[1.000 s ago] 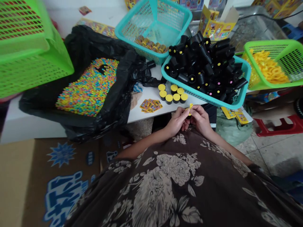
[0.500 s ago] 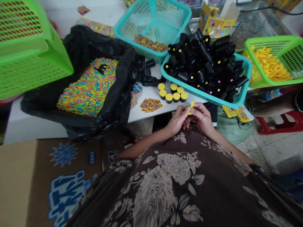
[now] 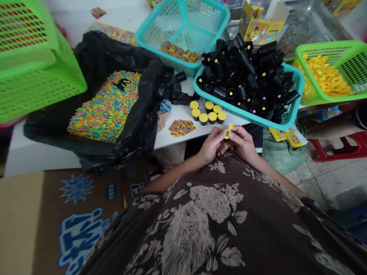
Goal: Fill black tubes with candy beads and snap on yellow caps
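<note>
My left hand [image 3: 211, 145] and my right hand [image 3: 243, 143] meet just below the white table's front edge [image 3: 183, 136]. Both are closed around one small black tube with a yellow cap [image 3: 228, 131] held between the fingertips. Just beyond them on the table stand several capped black tubes [image 3: 208, 112] in a cluster. A teal basket [image 3: 292, 110] heaped with loose black tubes sits right behind those.
A black bag of small coloured candies [image 3: 107, 107] lies open at the left. A second teal basket [image 3: 183, 26] holds a few wrapped tubes. Green baskets stand at far left [image 3: 34, 65] and right, the right one [image 3: 329, 72] holding yellow caps. Small stickers [image 3: 182, 127] lie near the edge.
Both hands stay together on the yellow-capped tube, fingers shifting slightly. The view has drifted a little.
</note>
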A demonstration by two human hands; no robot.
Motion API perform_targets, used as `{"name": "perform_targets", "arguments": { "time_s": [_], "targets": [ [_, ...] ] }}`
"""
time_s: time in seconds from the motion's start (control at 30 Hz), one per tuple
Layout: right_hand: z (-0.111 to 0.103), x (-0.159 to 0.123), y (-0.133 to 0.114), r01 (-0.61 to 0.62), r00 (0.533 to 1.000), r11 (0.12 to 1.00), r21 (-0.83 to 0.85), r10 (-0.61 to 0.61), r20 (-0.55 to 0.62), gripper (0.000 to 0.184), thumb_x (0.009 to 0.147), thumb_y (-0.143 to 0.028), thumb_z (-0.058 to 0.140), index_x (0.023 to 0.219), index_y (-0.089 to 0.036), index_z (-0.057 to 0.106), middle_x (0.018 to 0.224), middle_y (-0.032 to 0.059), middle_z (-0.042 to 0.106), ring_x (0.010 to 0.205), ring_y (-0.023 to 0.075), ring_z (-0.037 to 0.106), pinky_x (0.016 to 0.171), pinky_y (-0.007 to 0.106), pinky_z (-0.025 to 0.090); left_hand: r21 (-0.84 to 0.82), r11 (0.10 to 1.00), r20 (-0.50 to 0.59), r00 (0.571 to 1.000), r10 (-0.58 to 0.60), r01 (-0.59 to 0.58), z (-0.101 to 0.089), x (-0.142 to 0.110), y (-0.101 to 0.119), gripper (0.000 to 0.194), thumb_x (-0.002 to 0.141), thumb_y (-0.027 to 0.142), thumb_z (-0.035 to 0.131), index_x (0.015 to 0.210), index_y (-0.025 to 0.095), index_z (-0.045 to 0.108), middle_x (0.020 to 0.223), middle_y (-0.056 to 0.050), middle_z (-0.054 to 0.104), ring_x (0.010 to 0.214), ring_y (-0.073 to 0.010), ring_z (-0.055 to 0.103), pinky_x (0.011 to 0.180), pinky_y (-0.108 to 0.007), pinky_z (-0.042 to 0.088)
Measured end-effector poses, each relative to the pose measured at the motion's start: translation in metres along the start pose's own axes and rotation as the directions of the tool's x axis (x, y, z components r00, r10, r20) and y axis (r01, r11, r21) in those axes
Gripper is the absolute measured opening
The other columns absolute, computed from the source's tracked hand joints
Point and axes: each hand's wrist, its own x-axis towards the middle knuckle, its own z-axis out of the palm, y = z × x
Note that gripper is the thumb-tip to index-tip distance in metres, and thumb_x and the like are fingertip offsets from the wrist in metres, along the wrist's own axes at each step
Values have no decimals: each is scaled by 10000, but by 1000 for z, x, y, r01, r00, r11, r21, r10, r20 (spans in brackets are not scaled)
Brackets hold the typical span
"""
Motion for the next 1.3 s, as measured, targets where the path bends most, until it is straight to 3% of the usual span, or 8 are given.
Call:
{"name": "perform_targets", "arguments": {
  "time_s": [0.13,0.23,0.4,0.5,0.73,0.9,1.17,1.3],
  "targets": [
    [-7,-3,-2,157,987,968,-194,-148,63,517,805,-596,862,1168,-294,652,858,-33,647,683,139,605,562,272,514,-56,998,44,999,-24,26,-1,-1,7,544,840,700,727,927,238,454,604,86,532,394,-79,480,356,-194,249],
    [-9,-7,-2,299,951,870,-392,-307,43,568,802,-527,895,1260,-300,646,952,-9,661,777,164,649,630,301,563,-91,994,91,995,-47,55,-1,-1,11,549,841,701,730,907,236,446,599,90,508,370,-69,447,344,-201,215],
    [-8,-11,-7,565,770,557,-609,-621,145,318,913,-357,820,1211,-294,728,963,25,694,817,189,665,659,340,585,-111,990,98,992,-77,88,-1,0,11,490,874,636,732,888,229,458,626,90,474,381,-55,430,337,-199,209],
    [-7,-9,-8,615,708,412,-672,-665,239,196,973,-341,746,1158,-275,756,977,56,725,867,215,688,748,398,619,-121,989,75,994,-79,88,0,0,10,496,869,641,736,881,228,463,631,92,461,388,-51,415,332,-192,219],
    [-5,-9,-10,623,722,359,-695,-607,333,145,1031,-381,654,1042,-272,749,921,47,677,818,194,658,713,357,593,-93,990,-23,994,-110,108,4,-6,5,498,883,637,729,853,228,447,607,100,430,399,-50,411,345,-172,257],
    [-9,-6,-12,556,754,351,-753,-594,280,135,1012,-388,672,1065,-272,717,942,60,691,845,222,677,767,394,611,37,999,5,999,-34,34,-4,-4,9,512,907,707,667,894,229,484,587,80,523,368,-72,472,329,-182,250],
    [-17,46,20,320,760,243,-915,-643,95,219,965,-364,643,1134,-225,653,942,106,713,884,286,687,827,465,622,138,989,-228,974,-17,50,-21,1,24,350,953,494,721,1078,212,555,661,60,634,396,-94,587,352,-177,331],
    [-7,55,27,409,761,243,-880,-622,182,329,981,-303,584,1293,-203,611,1101,152,725,1018,317,695,936,533,619,107,993,-274,962,-20,51,-24,0,24,460,917,492,764,1205,214,536,673,64,658,399,-103,595,356,-174,330]
  ]
}}
